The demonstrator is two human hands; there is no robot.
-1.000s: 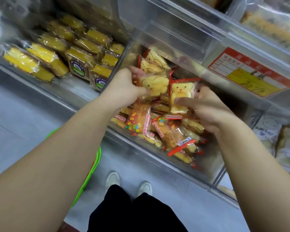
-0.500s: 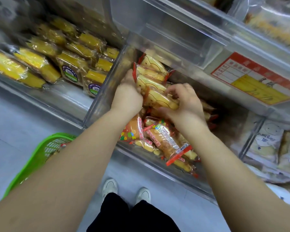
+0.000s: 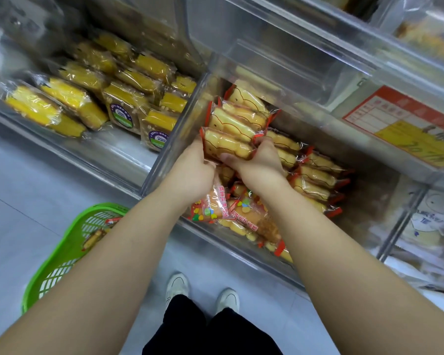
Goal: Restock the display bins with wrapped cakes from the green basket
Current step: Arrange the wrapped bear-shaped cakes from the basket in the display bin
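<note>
Held cake: golden-brown, bear-shaped, in clear wrap with red ends [image 3: 226, 147]; it stands on edge at the front of a row, just above frame centre, inside the middle clear bin [image 3: 164, 147].
Left hand: [image 3: 192, 170] thumb and fingers curled onto the pack's left end, gripping it.
Right hand: [image 3: 259, 162] fingers curled round the pack's right end, thumb under its lower edge; both hands clamp the same pack.
Row behind: two more bear cakes [image 3: 241, 114] stacked edge-up toward 12 o'clock, touching the held one.
Second row: similar packs [image 3: 315, 180] at 3 o'clock of the right hand, lined on edge toward the bin's right side.
Loose packs: red-printed wrappers with coloured dots [image 3: 215, 206] lying flat at 6 o'clock of the hands, under the wrists, against the bin's front wall.
Green basket: [image 3: 51, 262] on the floor at 8 o'clock, partly hidden by the left forearm; a few wrapped cakes [image 3: 95, 237] show inside.
Left bin: yellow cake slices in clear wrap [image 3: 82, 98] at 10 o'clock, some with round labels.
Price tag: red and yellow card [image 3: 405, 124] at 2 o'clock on the upper bin front; print unreadable.
Right bin: pale packs with a cartoon face [image 3: 431, 219] at 4 o'clock.
Floor: grey tile [image 3: 23, 180]; white shoes [image 3: 177, 285] at 6 o'clock.
</note>
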